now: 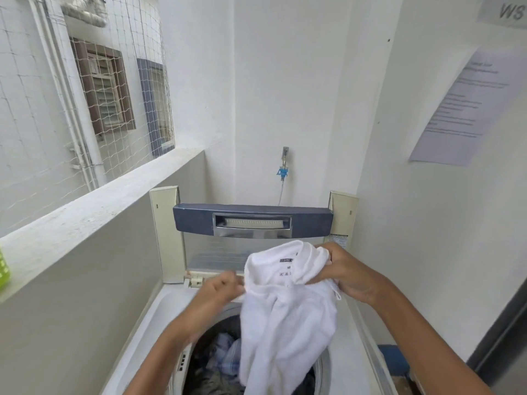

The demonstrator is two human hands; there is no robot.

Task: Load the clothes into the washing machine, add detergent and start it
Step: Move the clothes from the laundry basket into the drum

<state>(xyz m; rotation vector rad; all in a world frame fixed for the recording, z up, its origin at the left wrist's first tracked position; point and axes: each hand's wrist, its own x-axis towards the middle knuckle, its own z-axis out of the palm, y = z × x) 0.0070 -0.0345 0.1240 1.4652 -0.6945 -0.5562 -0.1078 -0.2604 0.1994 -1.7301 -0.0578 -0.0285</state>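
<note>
Shirt (288, 309) (1) in left hand (219, 292), right hand (348, 277)

A garment (288, 309) hangs between the left hand (221, 289) and right hand (348, 276), above the washing machine tub (182, 366), where clothes (228, 357) lie. Behind the hands stands the raised lid (252, 220), with a wall tap (284, 166) beyond it. A ledge (94, 206) runs left of the hands; a notice (462, 109) hangs upper right.

On my feed, the white shirt (288, 309) masks much of the drum (225, 325), my left hand (221, 290) is blurred, and the wall notice (462, 109) is illegible.
</note>
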